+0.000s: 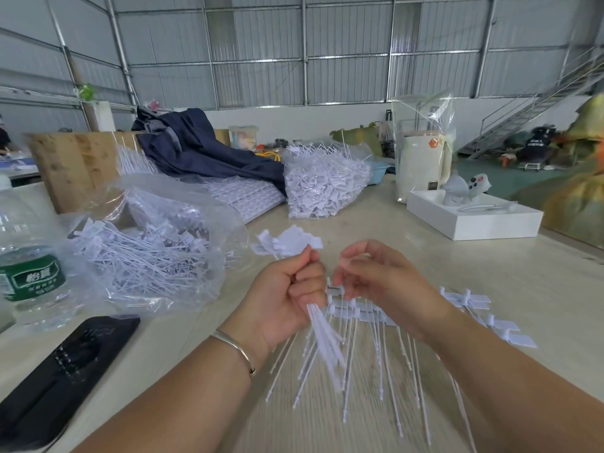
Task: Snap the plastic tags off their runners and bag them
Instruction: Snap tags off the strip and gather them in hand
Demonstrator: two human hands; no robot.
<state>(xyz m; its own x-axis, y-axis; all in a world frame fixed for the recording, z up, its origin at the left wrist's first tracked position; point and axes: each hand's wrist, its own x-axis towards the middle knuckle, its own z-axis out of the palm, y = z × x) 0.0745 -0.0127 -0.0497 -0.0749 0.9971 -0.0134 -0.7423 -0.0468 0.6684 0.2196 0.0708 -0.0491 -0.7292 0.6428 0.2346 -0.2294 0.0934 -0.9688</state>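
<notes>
My left hand [284,295] is closed around a bundle of loose white plastic tags [289,243]; their flat heads stick out above the fist and their thin tails fan out below it. My right hand [382,286] pinches a tag on a white runner strip [366,313] that lies on the table just under both hands, its tails pointing toward me. More tag heads on the runner [474,300] show to the right of my right wrist. An open clear plastic bag [143,253] holding many loose tags lies to the left.
A water bottle [31,269] and a black case [62,371] sit at the left. Behind are stacked runner sheets [245,197], a second bagful of tags [327,184], a dark cloth [202,148], a white box [474,220] and a tall bagged appliance [421,165].
</notes>
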